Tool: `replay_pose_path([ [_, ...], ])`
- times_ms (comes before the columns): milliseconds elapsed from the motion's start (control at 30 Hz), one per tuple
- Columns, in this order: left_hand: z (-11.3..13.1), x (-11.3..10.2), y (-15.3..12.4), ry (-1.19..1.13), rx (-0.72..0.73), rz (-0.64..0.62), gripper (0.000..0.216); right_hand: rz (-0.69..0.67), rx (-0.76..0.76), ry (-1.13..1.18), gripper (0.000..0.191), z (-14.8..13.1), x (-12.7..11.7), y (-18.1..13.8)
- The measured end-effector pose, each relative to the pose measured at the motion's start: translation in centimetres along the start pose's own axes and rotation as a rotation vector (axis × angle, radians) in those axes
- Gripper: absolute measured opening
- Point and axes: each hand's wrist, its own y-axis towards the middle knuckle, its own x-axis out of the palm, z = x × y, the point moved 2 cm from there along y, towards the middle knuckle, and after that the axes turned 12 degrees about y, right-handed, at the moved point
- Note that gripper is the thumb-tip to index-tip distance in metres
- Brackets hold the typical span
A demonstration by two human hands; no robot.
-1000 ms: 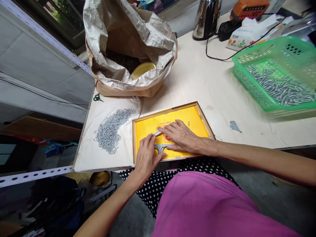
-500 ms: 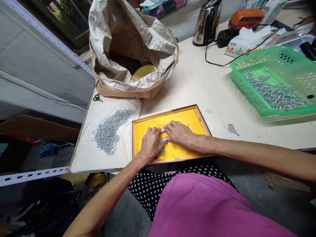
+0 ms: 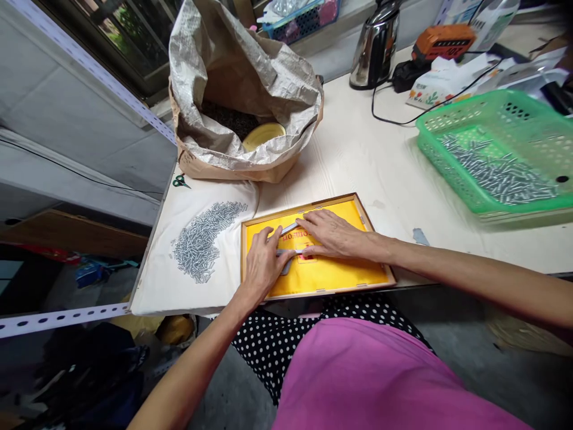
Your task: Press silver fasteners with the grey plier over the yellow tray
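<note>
A shallow wooden-framed tray point(image 3: 340, 291) with a bright yellow lining lies at the table's front edge, with both hands over it. Between my hands run two thin grey strips point(image 3: 290, 228), one higher and one lower. My left hand point(image 3: 262, 258) is closed at their left ends, its thumb along the lower strip. My right hand point(image 3: 329, 234) pinches their right ends between fingers and thumb. Below the left thumb a flat grey piece point(image 3: 286, 268) shows in part. Red print point(image 3: 307, 253) is visible on the yellow lining between the hands.
Left of the tray is a pile of small metal pins or screws point(image 3: 201, 239) on white cloth. Scissors point(image 3: 181, 181) lie behind it, near a large open sack point(image 3: 242, 167). A green basket point(image 3: 447, 185) holding similar metal pieces stands right, with a kettle point(image 3: 371, 54) farther back.
My hands have moved a little apart, exposing more of the two grey strips and the red print. The right hand now covers the spot where a small metal piece stood. The view has shifted slightly.
</note>
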Motion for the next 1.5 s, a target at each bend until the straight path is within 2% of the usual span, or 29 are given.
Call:
replay_pose_path([
  [67,0.1,-0.4,-1.1,0.013,-0.020,0.056,0.034,0.012,-0.013,0.000,0.056,0.3,0.0,0.1],
  [167,2.2,0.0,-2.2,0.015,0.090,0.019,0.023,0.010,0.037,-0.058,0.038,0.8,0.5,1.1],
  [267,4.9,0.9,-2.4,0.017,0.173,-0.022,0.030,-0.029,0.062,-0.120,0.027,1.4,0.7,2.9],
  [367,6.3,1.6,-2.2,0.013,0.141,-0.028,0.035,-0.039,0.111,-0.141,0.024,2.1,0.5,4.5],
  [467,6.2,1.6,-2.7,-0.044,0.147,0.022,0.036,-0.015,0.184,-0.137,0.025,2.2,0.2,5.1],
  [533,5.2,1.2,-3.4,-0.106,0.106,0.092,0.032,0.002,0.185,-0.125,0.025,1.7,0.1,4.9],
  [633,2.5,0.5,-4.3,-0.101,-0.158,0.146,0.020,0.037,0.154,-0.109,0.023,0.6,-0.3,3.8],
  [700,0.7,0.2,-4.4,-0.033,-0.362,0.057,0.021,0.030,0.132,-0.051,0.020,-0.1,-0.4,2.7],
  [767,-0.6,0.1,-3.9,-0.015,-0.483,-0.120,0.024,-0.025,0.101,0.045,0.024,-0.9,-0.1,1.5],
  [867,-1.8,0.6,-2.5,-0.152,-0.552,-0.389,0.025,-0.112,0.062,0.124,0.025,-1.8,0.8,0.3],
  [933,-2.3,0.9,-1.6,-0.245,-0.548,-0.499,0.024,-0.137,0.075,0.122,0.017,-2.2,1.4,-0.2],
  [1033,-3.3,0.7,-0.7,-0.280,-0.521,-0.570,0.025,-0.155,0.099,0.145,0.015,-2.3,1.5,-0.6],
  [1133,-3.7,-0.7,-0.5,-0.345,-0.521,-0.554,0.025,-0.105,0.095,0.191,0.017,-2.1,1.1,-1.2],
  [1233,-2.0,-2.6,0.2,-0.478,-0.468,-0.391,0.023,-0.061,0.123,0.196,0.017,-1.9,1.2,-2.1],
  [1367,3.6,-3.7,2.9,-0.539,-0.285,-0.162,0.015,-0.033,0.164,0.223,0.018,-2.8,3.6,-2.7],
  [1433,6.5,-3.6,4.4,-0.527,-0.211,-0.117,0.011,-0.006,0.172,0.238,0.026,-3.4,5.3,-2.9],
  [1500,8.3,-3.3,5.6,-0.521,-0.127,-0.088,0.010,0.003,0.196,0.198,0.029,-3.9,6.4,-3.2],
])
